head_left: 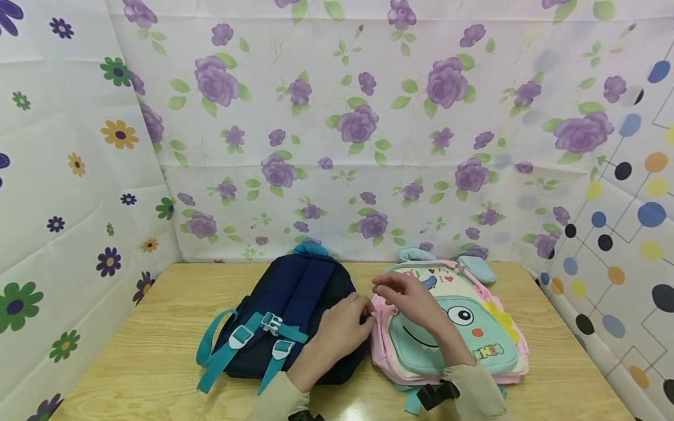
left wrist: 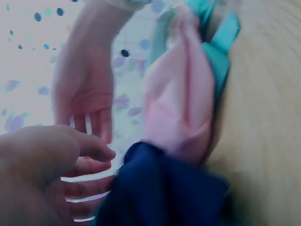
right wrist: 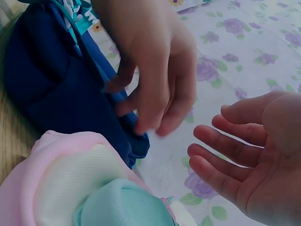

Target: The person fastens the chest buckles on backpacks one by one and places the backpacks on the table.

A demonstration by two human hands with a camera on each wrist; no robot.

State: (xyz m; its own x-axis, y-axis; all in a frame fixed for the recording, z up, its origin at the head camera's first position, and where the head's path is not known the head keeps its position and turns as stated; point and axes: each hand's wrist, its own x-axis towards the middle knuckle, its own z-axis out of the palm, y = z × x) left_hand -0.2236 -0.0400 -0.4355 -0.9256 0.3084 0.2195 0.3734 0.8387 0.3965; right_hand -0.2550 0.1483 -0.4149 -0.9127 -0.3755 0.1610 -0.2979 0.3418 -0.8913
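A navy backpack (head_left: 300, 316) lies with its strap side up, showing teal webbing (head_left: 274, 365) and white buckles (head_left: 272, 323). To its right is a pink, cream and mint backpack (head_left: 447, 333) with a cartoon face on its front. My left hand (head_left: 342, 324) hovers at the navy backpack's right edge, its fingers loosely bent. Above the left side of the cartoon backpack is my right hand (head_left: 413, 298), relaxed, fingers apart in the right wrist view. Neither hand holds anything; whether the left fingers touch the navy fabric (right wrist: 61, 80) I cannot tell.
Both bags lie on a wooden table (head_left: 163, 327). A cloth with purple flowers (head_left: 337, 123) hangs behind it, with patterned cloths on the left (head_left: 79, 193) and right (head_left: 626, 234). Teal straps (head_left: 413, 400) poke out beneath the cartoon backpack toward the front edge.
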